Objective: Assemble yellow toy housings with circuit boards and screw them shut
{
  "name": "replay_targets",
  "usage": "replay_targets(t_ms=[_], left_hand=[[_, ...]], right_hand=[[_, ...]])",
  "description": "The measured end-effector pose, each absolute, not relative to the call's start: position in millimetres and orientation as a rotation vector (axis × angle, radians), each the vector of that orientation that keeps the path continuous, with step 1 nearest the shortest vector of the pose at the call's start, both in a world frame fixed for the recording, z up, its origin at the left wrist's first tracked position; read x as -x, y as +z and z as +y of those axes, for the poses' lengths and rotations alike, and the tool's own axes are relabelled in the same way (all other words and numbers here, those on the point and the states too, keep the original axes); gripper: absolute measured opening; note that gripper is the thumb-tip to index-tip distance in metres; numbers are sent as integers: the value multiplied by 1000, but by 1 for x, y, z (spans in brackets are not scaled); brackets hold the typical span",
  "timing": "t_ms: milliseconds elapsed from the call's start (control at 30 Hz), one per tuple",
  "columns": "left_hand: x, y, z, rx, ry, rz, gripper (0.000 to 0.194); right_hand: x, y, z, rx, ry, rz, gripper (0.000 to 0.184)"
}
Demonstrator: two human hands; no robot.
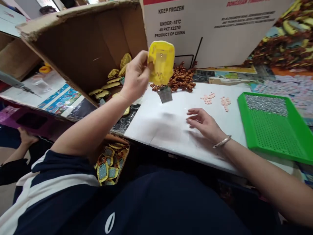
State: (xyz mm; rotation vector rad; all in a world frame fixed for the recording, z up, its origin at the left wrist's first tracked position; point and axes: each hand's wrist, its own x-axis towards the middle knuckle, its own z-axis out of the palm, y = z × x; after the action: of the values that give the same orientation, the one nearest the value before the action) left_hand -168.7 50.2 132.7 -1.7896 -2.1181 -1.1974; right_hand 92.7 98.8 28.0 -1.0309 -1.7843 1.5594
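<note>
My left hand [137, 75] grips a yellow plastic shell [166, 63] by its left edge, holding it raised above the white work surface [151, 125]. A small grey panel [165, 94] dangles from the shell's lower end on thin wires. Over the right part of the surface, my right hand [204, 122] hovers with fingers apart and nothing in it. Two small clusters of pink pieces [225, 103] lie beyond that hand. Behind the raised shell is a heap of brown curly parts [184, 78].
A tipped cardboard box [83, 45] with yellow shells stands at left. Below it, another box holds assembled yellow pieces [107, 171]. A green tray [271, 130] with small metal parts [266, 104] is at right. A white carton [207, 36] stands behind. Another person's hand [26, 137] shows far left.
</note>
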Motion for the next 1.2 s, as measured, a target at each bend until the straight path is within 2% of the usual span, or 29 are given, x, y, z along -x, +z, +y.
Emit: replay_targets(t_ms=[67, 133, 267, 400, 467, 533, 667, 733, 833, 867, 967, 1067, 1200], left_hand=[[141, 118, 51, 1963, -1437, -2115, 11], [118, 100, 49, 2131, -1681, -2125, 8], [98, 64, 49, 2313, -1864, -2340, 10], [98, 36, 52, 2353, -1363, -2577, 22], [95, 28, 44, 2291, -1183, -2351, 30], [88, 25, 27, 2317, -1147, -2048, 34], [64, 22, -16, 2504, -871, -1696, 68], [54, 19, -29, 2502, -665, -1707, 61], [49, 15, -35, 2460, -467, -1719, 22], [50, 14, -34, 2455, -424, -1692, 16], [51, 16, -31, 2456, -332, -1634, 24], [46, 24, -26, 2460, -210, -1701, 44], [36, 34, -19, 2484, 18, -1780, 28]], right_hand=[[-96, 32, 98, 966, 1788, -1615, 59], [-106, 38, 96, 901, 1986, -1537, 64], [-133, 45, 83, 844, 2130, -1508, 41], [-152, 43, 65, 864, 2162, -1507, 34], [-155, 39, 59, 869, 2157, -1517, 35], [-154, 35, 56, 871, 2124, -1524, 34], [-147, 29, 59, 815, 2073, -1586, 32], [-142, 28, 62, 778, 2046, -1633, 31], [-135, 30, 70, 785, 1871, -1680, 27], [-133, 31, 72, 803, 1787, -1686, 25], [-130, 36, 78, 875, 1571, -1694, 20], [-128, 37, 79, 922, 1428, -1689, 17], [-125, 35, 73, 911, 1312, -1687, 14]])
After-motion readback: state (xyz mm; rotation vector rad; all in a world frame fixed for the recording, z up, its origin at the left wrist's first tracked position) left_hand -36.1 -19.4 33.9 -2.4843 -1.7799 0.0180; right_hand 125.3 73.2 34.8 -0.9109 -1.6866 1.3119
